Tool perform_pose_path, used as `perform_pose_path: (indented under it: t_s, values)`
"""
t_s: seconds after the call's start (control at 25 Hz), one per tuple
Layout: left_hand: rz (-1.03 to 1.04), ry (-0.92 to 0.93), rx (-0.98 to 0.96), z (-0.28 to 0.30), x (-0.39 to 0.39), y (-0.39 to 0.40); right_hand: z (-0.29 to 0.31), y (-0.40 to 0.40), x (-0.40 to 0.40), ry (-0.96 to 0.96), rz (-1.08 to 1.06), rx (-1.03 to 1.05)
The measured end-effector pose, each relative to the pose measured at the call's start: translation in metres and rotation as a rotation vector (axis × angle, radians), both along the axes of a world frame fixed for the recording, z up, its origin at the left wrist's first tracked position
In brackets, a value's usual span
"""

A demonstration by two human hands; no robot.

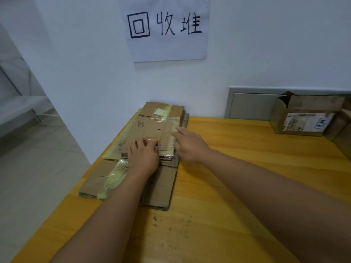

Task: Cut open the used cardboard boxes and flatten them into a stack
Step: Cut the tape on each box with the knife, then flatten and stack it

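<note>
A stack of flattened brown cardboard boxes [152, 126], striped with yellowish tape, lies at the table's far left corner against the white wall. My left hand [143, 154] rests palm down on the top sheet, fingers spread flat over it. My right hand [190, 144] lies at the stack's right edge, fingers extended and touching the top piece. An unflattened cardboard box [302, 118] with a shipping label and open flaps stands at the far right of the table.
The yellow wooden table [237, 158] stretches to the right and toward me, with dark specks near the front. A paper sign [167, 29] hangs on the wall above the stack. More brown boxes [341, 130] sit at the right edge. Floor drops off left.
</note>
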State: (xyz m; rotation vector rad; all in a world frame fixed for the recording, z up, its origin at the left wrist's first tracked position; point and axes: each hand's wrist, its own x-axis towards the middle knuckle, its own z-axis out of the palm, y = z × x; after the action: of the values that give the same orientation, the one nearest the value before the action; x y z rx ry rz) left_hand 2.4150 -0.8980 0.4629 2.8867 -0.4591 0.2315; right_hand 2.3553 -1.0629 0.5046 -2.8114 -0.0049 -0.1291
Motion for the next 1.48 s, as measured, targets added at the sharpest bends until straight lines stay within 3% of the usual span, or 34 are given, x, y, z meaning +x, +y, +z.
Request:
perform_pose_path:
  t_s: [0.2,0.32,0.48,0.6,0.88,1.16,1.48]
  values:
    - [0.002,0.086,-0.004,0.013,-0.005,-0.003,0.001,-0.024,-0.104,-0.041,-0.004,0.047]
    - [-0.078,0.011,-0.096,0.016,-0.060,-0.028,0.004,-0.057,-0.179,-0.088,-0.060,-0.001]
    - [-0.437,-0.022,-0.198,0.005,-0.184,-0.073,-0.006,-0.100,-0.277,-0.057,-0.117,-0.207]
    - [-0.702,0.026,-0.161,0.001,-0.256,-0.107,-0.016,-0.129,-0.339,-0.023,-0.230,-0.202]
    - [-0.907,0.076,-0.209,0.008,-0.336,-0.172,-0.049,-0.181,-0.437,0.001,-0.588,-0.051]
    - [-0.933,0.168,-0.306,0.011,-0.351,-0.250,-0.062,-0.190,-0.461,0.034,-0.538,-0.096]
    - [-0.706,0.434,-0.403,0.020,-0.309,-0.370,-0.064,-0.190,-0.459,-0.035,-0.570,-0.059]
